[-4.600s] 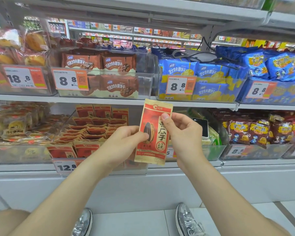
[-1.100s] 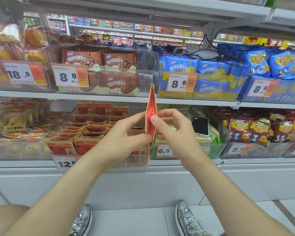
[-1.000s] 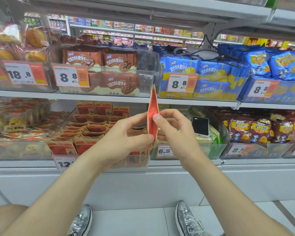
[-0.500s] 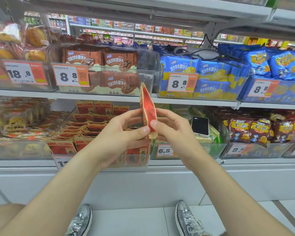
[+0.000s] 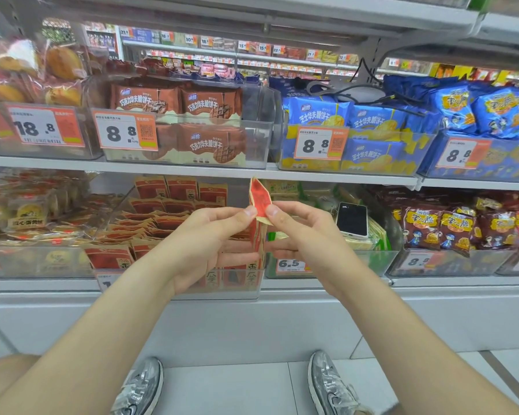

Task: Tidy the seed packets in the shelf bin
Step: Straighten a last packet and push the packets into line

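A red and tan seed packet is pinched between both my hands, turned edge-on and tilted in front of the lower shelf. My left hand grips it from the left with thumb and fingers. My right hand holds its right edge with thumb and forefinger. Just behind and below stands the clear shelf bin with several matching red seed packets, some lying flat and some upright at the back and front.
A phone lies on green packets in the neighbouring bin to the right. Brown wafer packs and blue wafer packs fill the bins on the shelf above. My shoes rest on the tiled floor below.
The packet, earlier held face-on, has been turned edge-on, then lowered and tilted leftward. Both hands have dropped slightly with it, closer to the bin.
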Tool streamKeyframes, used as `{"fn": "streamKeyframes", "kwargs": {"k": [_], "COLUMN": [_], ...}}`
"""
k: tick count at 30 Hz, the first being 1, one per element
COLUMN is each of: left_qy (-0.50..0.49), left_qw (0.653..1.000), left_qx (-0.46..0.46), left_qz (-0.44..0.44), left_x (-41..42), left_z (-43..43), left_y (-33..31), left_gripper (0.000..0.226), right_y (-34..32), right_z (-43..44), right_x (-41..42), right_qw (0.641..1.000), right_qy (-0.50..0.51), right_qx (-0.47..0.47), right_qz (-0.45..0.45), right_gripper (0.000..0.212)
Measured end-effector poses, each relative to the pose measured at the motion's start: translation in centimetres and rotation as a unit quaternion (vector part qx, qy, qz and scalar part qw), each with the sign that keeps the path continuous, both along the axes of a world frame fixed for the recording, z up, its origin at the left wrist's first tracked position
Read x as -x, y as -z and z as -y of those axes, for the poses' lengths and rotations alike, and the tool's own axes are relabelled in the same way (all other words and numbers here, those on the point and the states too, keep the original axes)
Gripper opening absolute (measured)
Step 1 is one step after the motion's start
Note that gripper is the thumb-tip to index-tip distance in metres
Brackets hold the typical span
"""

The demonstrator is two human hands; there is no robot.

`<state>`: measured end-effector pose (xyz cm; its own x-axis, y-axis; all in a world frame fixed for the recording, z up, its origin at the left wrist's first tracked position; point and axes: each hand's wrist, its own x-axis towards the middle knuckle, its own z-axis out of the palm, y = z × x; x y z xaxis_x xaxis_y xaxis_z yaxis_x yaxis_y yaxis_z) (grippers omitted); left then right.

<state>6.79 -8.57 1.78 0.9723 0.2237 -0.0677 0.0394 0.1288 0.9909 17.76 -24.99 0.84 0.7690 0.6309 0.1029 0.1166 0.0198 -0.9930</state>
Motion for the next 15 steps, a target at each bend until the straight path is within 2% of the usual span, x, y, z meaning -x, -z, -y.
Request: {"fn": "streamKeyframes", "kwargs": {"k": [8, 13, 15], "left_qy": [-0.013, -0.060, -0.077], "left_qw": [0.999, 0.996, 0.992], "left_qx": [-0.028, -0.068, -0.101], "left_qz": [-0.031, -0.028, -0.022], "left_x": [-0.25, -0.29, -0.31], "left_z": [0.30, 0.37, 0.19], "left_y": [-0.41, 0.04, 0.34], "left_gripper": [0.051, 0.067, 0.078], "right_y": [-0.06, -0.02, 0.20], "right_z": [-0.11, -0.16, -0.33], "right_x": [0.15, 0.37, 0.14], "right_qw": [1.000, 1.000, 0.999], "right_qy": [0.001, -0.020, -0.034], "right_qx": [0.013, 0.003, 0.010], "right_qz": [-0.009, 0.022, 0.035], "right_gripper": [0.038, 0.057, 0.049]}}
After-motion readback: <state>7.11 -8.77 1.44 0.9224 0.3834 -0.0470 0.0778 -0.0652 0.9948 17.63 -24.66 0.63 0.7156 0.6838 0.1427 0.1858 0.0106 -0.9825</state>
